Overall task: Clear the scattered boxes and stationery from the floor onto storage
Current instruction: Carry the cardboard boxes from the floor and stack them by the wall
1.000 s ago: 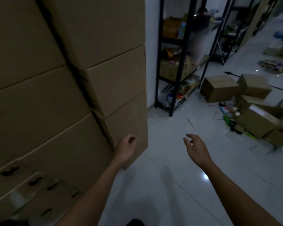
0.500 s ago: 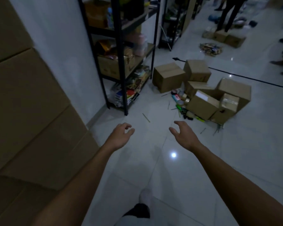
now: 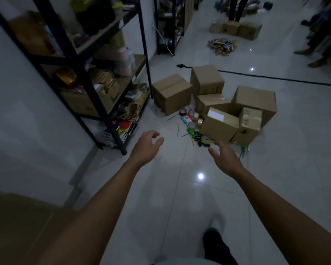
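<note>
1. Boxes [image 3: 220,104]: six cardboard cartons clustered on the floor [image 3: 294,150] ahead of both hands, just right of the shelf unit's front foot; some upright, some tipped and leaning on one another.
2. Left hand [image 3: 145,148]: raised over the floor, fingers loosely curled and apart, holding nothing; touches nothing.
3. Right hand [image 3: 225,159]: raised beside the left, fingers spread and relaxed, holding nothing; its fingertips overlap the near edge of the carton cluster in the view, contact not evident.
4. Stationery [image 3: 191,123]: tape rolls, pens and small coloured items scattered on the floor between the leftmost carton and the labelled carton [image 3: 219,127], near the hands.
5. Shelf unit [image 3: 88,77]: black metal frame with wooden shelves, along the left wall, loaded with packets, books and a carton.
6. Black cable [image 3: 275,78]: lying across the floor behind the cartons.
7. Loose heap [image 3: 222,44]: small mixed items on the far floor; detail too small to tell.
8. Far cartons [image 3: 237,28]: row at the floor's far edge.
</note>
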Demonstrator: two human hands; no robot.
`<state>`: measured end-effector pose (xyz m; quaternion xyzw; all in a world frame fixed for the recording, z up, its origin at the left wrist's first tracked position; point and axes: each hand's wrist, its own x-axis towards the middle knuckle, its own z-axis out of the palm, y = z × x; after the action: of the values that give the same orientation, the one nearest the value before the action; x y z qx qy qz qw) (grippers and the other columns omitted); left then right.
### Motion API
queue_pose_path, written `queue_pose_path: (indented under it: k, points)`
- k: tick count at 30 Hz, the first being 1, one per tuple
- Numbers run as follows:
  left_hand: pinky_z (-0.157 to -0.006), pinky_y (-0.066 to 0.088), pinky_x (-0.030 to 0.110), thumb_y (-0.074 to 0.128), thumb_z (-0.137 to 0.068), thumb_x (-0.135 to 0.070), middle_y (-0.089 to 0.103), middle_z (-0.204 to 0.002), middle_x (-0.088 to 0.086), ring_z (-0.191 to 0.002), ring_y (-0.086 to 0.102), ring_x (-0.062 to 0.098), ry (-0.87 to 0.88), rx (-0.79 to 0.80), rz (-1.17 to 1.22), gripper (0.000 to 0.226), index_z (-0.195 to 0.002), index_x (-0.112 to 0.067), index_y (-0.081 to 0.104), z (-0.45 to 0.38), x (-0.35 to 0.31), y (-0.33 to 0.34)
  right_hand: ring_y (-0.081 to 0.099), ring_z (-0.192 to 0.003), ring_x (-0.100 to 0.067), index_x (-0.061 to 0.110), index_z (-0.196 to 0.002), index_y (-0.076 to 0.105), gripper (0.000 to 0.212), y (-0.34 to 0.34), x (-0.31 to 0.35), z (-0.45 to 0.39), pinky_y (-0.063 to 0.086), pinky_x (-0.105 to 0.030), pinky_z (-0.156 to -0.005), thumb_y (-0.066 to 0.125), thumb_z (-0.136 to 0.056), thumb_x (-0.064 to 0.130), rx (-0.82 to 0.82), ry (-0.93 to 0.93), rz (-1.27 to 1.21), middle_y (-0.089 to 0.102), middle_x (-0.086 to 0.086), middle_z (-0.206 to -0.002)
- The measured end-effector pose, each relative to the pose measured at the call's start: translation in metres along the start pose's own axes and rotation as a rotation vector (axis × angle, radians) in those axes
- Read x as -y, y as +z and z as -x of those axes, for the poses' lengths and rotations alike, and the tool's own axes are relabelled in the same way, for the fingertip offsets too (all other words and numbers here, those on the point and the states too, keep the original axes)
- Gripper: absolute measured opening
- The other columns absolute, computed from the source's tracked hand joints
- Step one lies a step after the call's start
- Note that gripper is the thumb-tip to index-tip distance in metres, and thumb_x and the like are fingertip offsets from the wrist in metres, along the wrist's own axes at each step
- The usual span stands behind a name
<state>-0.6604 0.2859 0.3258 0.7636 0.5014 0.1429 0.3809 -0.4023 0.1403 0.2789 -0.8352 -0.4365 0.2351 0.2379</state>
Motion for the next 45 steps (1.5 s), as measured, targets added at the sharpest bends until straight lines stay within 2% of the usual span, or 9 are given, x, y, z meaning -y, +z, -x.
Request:
queue_pose_path:
  k: [5, 12, 16, 23, 27, 35, 38, 43, 45]
  points:
    - [-0.101, 0.048, 0.043, 0.054, -0.099, -0.044, 0.057, -0.128, -0.002, -0.115, 0.055, 0.016, -0.061, -0.026, 0.045, 0.034, -0.126, -0.023, 0.06, -0.085, -0.051, 0.046, 0.054, -0.118, -0.033, 0.001, -0.13, 0.057, 0.042, -0.062, -0.037, -0.104, 0.045, -0.043, -0.096, 0.051, -0.103, 0.033, 0.008, -0.046, -0.024, 0.058, -0.019, -0.129]
    - [-0.102, 0.047, 0.039, 0.054, -0.1, -0.038, 0.058, -0.126, 0.001, -0.115, 0.056, 0.017, -0.143, -0.081, 0.105, 0.031, -0.123, -0.019, 0.062, -0.179, -0.121, 0.106, 0.053, -0.12, -0.03, 0.004, -0.14, 0.048, 0.045, -0.131, -0.091, -0.234, 0.045, -0.041, -0.096, 0.051, -0.104, 0.031, 0.038, -0.068, -0.004, 0.052, -0.018, -0.137]
    - [-0.101, 0.049, 0.039, 0.054, -0.101, -0.034, 0.061, -0.125, 0.001, -0.113, 0.058, 0.017, -0.184, -0.035, 0.089, 0.028, -0.122, -0.017, 0.063, -0.237, -0.141, 0.134, 0.051, -0.126, -0.03, 0.008, -0.144, 0.046, 0.048, -0.148, -0.123, -0.296, 0.045, -0.048, -0.102, 0.052, -0.103, 0.033, 0.082, -0.043, -0.025, 0.049, -0.016, -0.144]
    - [-0.092, 0.051, 0.034, 0.056, -0.1, -0.032, 0.067, -0.113, -0.002, -0.103, 0.062, 0.015, -0.224, 0.026, 0.101, 0.02, -0.114, -0.02, 0.065, -0.388, -0.161, 0.187, 0.052, -0.127, -0.029, 0.006, -0.143, 0.049, 0.048, -0.163, -0.187, -0.424, 0.041, -0.037, -0.099, 0.052, -0.103, 0.033, 0.103, 0.076, -0.02, 0.052, -0.015, -0.143]
    - [-0.09, 0.052, 0.034, 0.055, -0.101, -0.031, 0.067, -0.109, -0.003, -0.102, 0.063, 0.016, -0.253, 0.106, 0.094, 0.015, -0.109, -0.023, 0.065, -0.481, -0.172, 0.227, 0.052, -0.126, -0.028, 0.008, -0.14, 0.052, 0.045, -0.165, -0.233, -0.498, 0.042, -0.038, -0.102, 0.051, -0.103, 0.034, 0.156, 0.142, 0.011, 0.054, -0.015, -0.14]
    - [-0.09, 0.055, 0.04, 0.055, -0.1, -0.034, 0.069, -0.107, -0.002, -0.097, 0.065, 0.015, -0.309, 0.246, 0.077, 0.015, -0.108, -0.026, 0.064, -0.636, -0.159, 0.339, 0.056, -0.119, -0.023, 0.009, -0.139, 0.051, 0.048, -0.119, -0.341, -0.63, 0.051, -0.046, -0.098, 0.051, -0.102, 0.04, 0.262, 0.315, -0.124, 0.056, -0.012, -0.137]
    - [-0.089, 0.054, 0.036, 0.057, -0.099, -0.033, 0.068, -0.111, 0.002, -0.099, 0.064, 0.017, -0.357, 0.275, 0.062, 0.019, -0.113, -0.022, 0.065, -0.688, -0.13, 0.397, 0.059, -0.114, -0.021, 0.009, -0.139, 0.051, 0.045, -0.081, -0.382, -0.686, 0.053, -0.044, -0.094, 0.052, -0.102, 0.035, 0.292, 0.425, -0.251, 0.057, -0.011, -0.135]
    - [-0.068, 0.044, 0.018, 0.057, -0.1, -0.023, 0.067, -0.112, 0.007, -0.101, 0.062, 0.019, -0.476, 0.219, 0.148, 0.019, -0.114, -0.014, 0.066, -0.767, -0.069, 0.497, 0.057, -0.119, -0.026, 0.014, -0.144, 0.046, 0.05, -0.009, -0.46, -0.766, 0.05, -0.046, -0.099, 0.053, -0.101, 0.039, 0.359, 0.589, -0.391, 0.054, -0.01, -0.141]
    - [-0.068, 0.042, 0.02, 0.057, -0.1, -0.022, 0.064, -0.117, 0.009, -0.102, 0.059, 0.02, -0.552, 0.192, 0.2, 0.024, -0.121, -0.011, 0.063, -0.791, -0.044, 0.535, 0.056, -0.113, -0.022, 0.013, -0.144, 0.046, 0.049, 0.014, -0.482, -0.792, 0.048, -0.037, -0.092, 0.055, -0.101, 0.036, 0.33, 0.632, -0.394, 0.055, -0.007, -0.138]
